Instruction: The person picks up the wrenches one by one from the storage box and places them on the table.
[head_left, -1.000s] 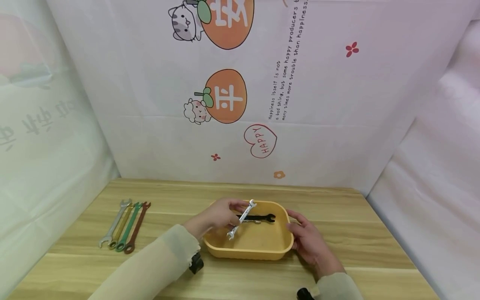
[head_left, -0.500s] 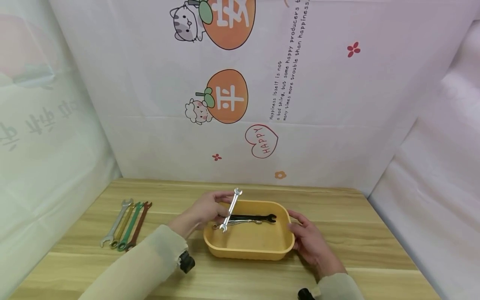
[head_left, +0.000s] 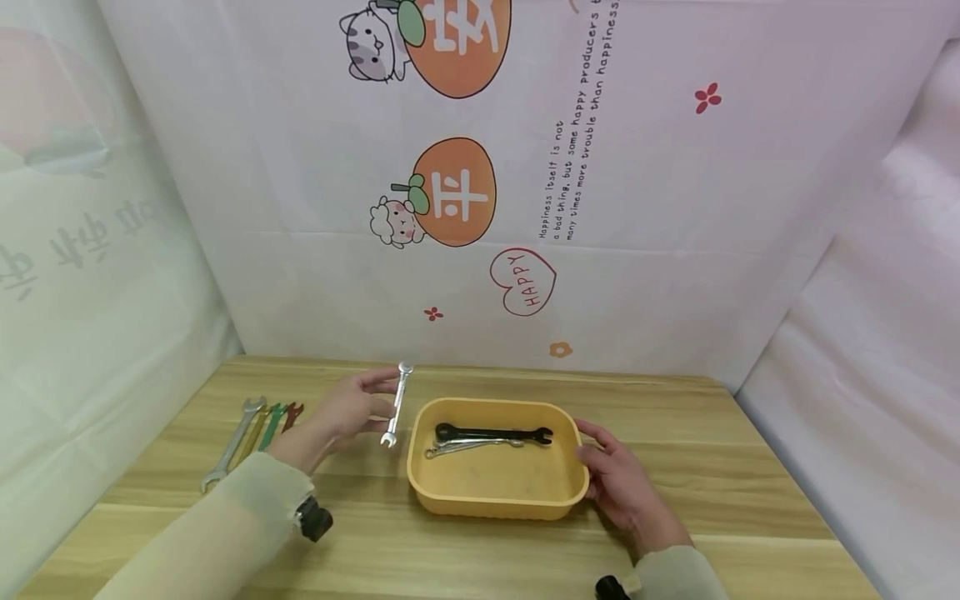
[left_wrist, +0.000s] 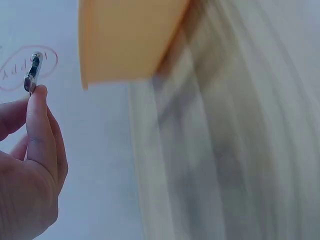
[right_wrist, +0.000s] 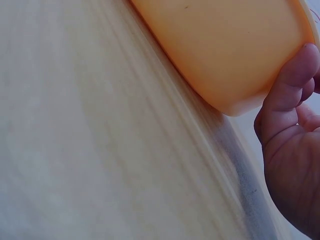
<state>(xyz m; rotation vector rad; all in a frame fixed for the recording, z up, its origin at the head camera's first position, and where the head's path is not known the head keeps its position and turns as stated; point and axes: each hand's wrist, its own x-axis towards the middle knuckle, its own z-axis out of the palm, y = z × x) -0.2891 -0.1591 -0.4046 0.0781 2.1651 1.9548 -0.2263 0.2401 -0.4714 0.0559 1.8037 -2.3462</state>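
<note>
My left hand pinches a small silver open-ended wrench between thumb and fingers, above the table to the left of a yellow plastic box. In the left wrist view the wrench is seen nearly end-on at the fingertips. My right hand holds the box by its right side, its thumb at the rim. In the right wrist view the thumb lies against the box wall. Inside the box lie a black wrench and a thin silver wrench or wrenches just below it.
At the left of the wooden table, several wrenches lie side by side: a silver one, a gold one, a green one and a red-brown one. My left forearm partly covers them. A printed white cloth stands behind the table.
My left hand has carried the small silver wrench out from above the box and leftward, uncovering the black wrench's ring end. The right hand and the box have stayed in place.
</note>
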